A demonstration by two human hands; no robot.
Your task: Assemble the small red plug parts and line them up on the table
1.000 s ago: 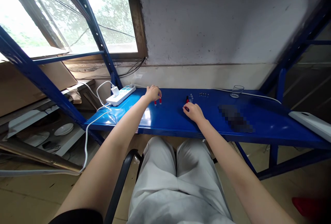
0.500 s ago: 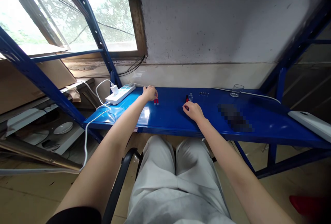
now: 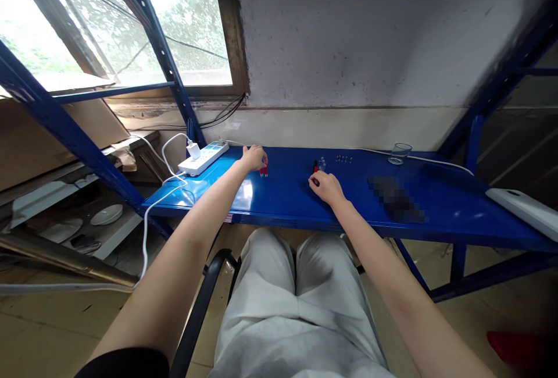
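My left hand point(image 3: 254, 158) hangs over the blue table, fingers curled down and closed at the tops of small red pieces with clear lower ends point(image 3: 264, 172). The fingers partly cover these pieces. To the right, my right hand point(image 3: 326, 186) rests low over the table with its fingers drawn together. Whatever lies between those fingertips is hidden. Just beyond it are a small black-and-red piece point(image 3: 315, 166) and small clear pieces point(image 3: 322, 163). Several tiny metal-looking bits point(image 3: 343, 159) lie in a row farther back, too small to name.
A white power strip point(image 3: 203, 158) with a plugged-in charger lies at the table's left. A clear glass point(image 3: 399, 154) stands at the back right, beside a cable. A pixelated dark patch point(image 3: 396, 199) is nearer. A white object point(image 3: 523, 209) lies at the right end.
Both hands stay in nearly the same places. My left hand has shifted very slightly, if at all; nothing is visibly picked up or let go.
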